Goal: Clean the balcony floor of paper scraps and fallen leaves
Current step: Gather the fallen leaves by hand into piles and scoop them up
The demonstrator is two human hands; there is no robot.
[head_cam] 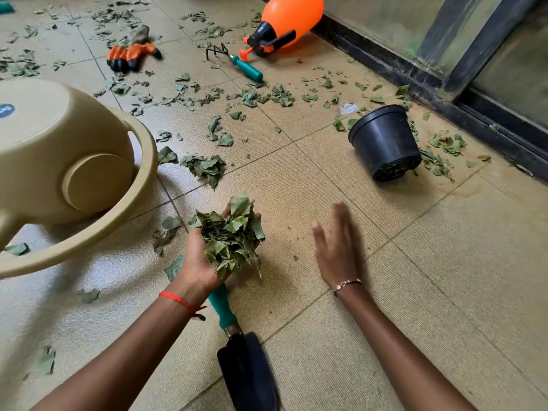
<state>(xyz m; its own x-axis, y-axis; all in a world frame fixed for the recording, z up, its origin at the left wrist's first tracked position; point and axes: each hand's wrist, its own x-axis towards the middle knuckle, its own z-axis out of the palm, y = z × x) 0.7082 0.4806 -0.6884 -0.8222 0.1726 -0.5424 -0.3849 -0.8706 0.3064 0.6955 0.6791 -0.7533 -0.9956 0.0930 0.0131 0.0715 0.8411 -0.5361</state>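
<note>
The tan tiled floor [415,262] is strewn with torn green leaves [204,167], thickest beyond the left fingers [258,216]. A trowel [246,366] lies behind them, under the wrist, and a tipped beige watering can [59,161] lies to their left. Past the right fingers [341,215] a black pot [384,140] lies on its side, with a paper scrap [348,109] just beyond it. Farther off lie a hand rake [237,62], gloves [130,53] and an orange sprayer [287,19].

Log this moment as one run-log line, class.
left hand: cups leaf handful | right hand: open, empty | trowel: lying on floor | scattered leaves: uncollected
</note>
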